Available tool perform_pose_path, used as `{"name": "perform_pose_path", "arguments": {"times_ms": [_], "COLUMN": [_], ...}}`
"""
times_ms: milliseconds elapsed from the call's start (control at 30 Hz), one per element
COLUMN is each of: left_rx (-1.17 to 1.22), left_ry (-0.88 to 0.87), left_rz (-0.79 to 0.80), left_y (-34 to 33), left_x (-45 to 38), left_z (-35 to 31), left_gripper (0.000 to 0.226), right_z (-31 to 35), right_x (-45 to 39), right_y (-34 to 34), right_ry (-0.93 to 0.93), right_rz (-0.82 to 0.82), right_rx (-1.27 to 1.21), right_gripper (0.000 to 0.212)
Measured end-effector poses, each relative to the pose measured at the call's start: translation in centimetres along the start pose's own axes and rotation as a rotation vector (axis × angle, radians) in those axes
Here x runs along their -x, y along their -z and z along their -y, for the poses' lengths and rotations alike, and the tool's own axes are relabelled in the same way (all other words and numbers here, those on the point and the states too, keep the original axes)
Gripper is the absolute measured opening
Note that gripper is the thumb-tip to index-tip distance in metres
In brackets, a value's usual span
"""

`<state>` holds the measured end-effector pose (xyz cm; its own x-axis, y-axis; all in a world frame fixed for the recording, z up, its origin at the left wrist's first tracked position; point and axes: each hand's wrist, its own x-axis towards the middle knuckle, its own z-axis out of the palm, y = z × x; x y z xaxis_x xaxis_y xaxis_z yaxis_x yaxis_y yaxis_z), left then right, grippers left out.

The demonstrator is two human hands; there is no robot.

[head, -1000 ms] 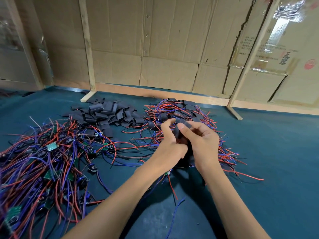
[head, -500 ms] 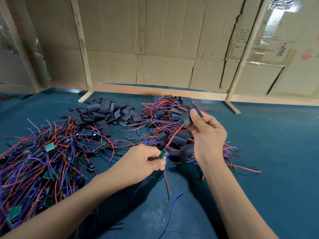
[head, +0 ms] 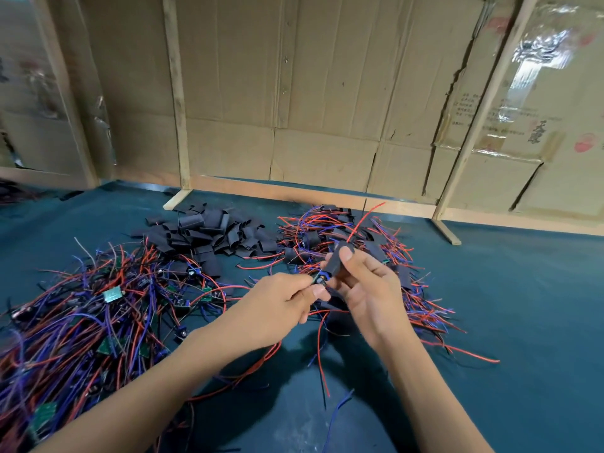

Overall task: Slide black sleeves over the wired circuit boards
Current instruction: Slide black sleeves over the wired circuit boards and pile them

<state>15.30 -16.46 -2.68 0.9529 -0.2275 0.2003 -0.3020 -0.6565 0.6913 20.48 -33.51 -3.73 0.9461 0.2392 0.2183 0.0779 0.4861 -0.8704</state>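
My left hand (head: 277, 305) pinches a small green circuit board (head: 318, 278) by its edge, its red and blue wires hanging down toward me. My right hand (head: 366, 289) holds a black sleeve (head: 336, 261) between thumb and fingers, just above and right of the board. A red wire sticks up out of the sleeve's far end. The sleeve's near end meets the board; how far the board sits inside is hidden by my fingers.
A heap of bare wired boards (head: 81, 322) covers the blue mat on the left. Loose black sleeves (head: 209, 233) are piled behind it. Sleeved boards with wires (head: 376, 256) lie behind my hands. Cardboard walls and wooden posts (head: 176, 103) close the back.
My hands parted, the left pulling a board down and the right lifting a sleeve. Now they have come together again, with the sleeve at the board and a red wire threaded through.
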Motion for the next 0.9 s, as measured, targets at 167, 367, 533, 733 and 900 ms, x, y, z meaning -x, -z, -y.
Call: {"name": "perform_pose_path", "arguments": {"times_ms": [167, 367, 533, 733, 900], "left_rx": [-0.158, 0.019, 0.392, 0.863, 0.863], "left_ry": [-0.047, -0.028, -0.002, 0.011, 0.046], "left_rz": [-0.084, 0.001, 0.114, 0.357, 0.377], "left_y": [-0.2, -0.3, -0.2, -0.9, -2.0], "left_x": [0.4, 0.8, 1.0, 1.3, 1.4], "left_z": [0.6, 0.6, 0.2, -0.3, -0.2], "left_gripper": [0.036, 0.028, 0.035, 0.031, 0.032], "right_z": [-0.3, -1.0, -0.5, -0.7, -1.1], "right_x": [0.2, 0.3, 0.5, 0.7, 0.6], "right_y": [-0.8, -1.2, -0.9, -1.3, -1.9], "right_ry": [-0.083, -0.138, -0.126, -0.141, -0.191], "right_rz": [-0.072, -0.058, 0.052, 0.079, -0.032], "right_rx": [-0.043, -0.063, -0.102, -0.264, -0.453], "right_gripper": [0.017, 0.031, 0.026, 0.026, 0.038]}}
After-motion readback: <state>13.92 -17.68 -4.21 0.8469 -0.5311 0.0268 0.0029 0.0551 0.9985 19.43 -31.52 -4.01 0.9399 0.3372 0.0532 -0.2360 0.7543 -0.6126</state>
